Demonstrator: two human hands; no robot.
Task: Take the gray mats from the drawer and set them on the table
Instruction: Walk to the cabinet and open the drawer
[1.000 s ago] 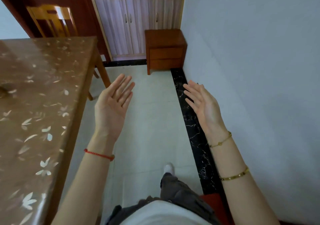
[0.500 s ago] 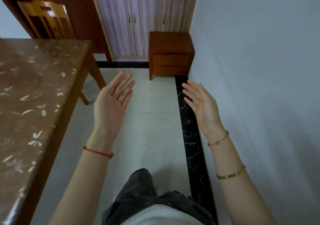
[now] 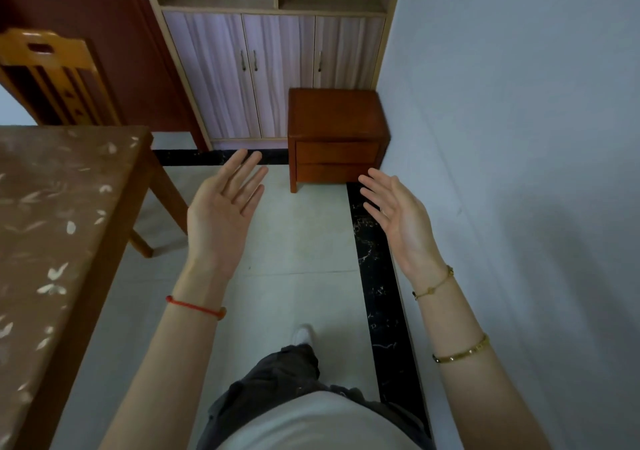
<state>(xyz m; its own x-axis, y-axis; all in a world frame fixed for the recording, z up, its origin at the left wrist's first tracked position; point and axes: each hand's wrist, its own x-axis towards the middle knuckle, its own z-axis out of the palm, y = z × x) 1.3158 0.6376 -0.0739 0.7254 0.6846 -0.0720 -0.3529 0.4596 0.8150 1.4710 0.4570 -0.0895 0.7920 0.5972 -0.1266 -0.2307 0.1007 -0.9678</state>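
She is heading for the nightstand at twelve o'clock, left hand and right hand spread empty (drawer needing pulling next).

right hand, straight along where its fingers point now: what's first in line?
Probably the lower drawer front of the small wooden nightstand. The right hand is open and empty, nothing between; depth is uncertain.

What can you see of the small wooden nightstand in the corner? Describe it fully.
The nightstand is a small, boxy cabinet of reddish-brown wood with a bare flat top. Its front shows two drawers, one above the other, both shut, with no handles visible. It stands upright on short legs on the floor, in the corner against the grey wall and in front of the tall cupboard. Neither hand touches it.
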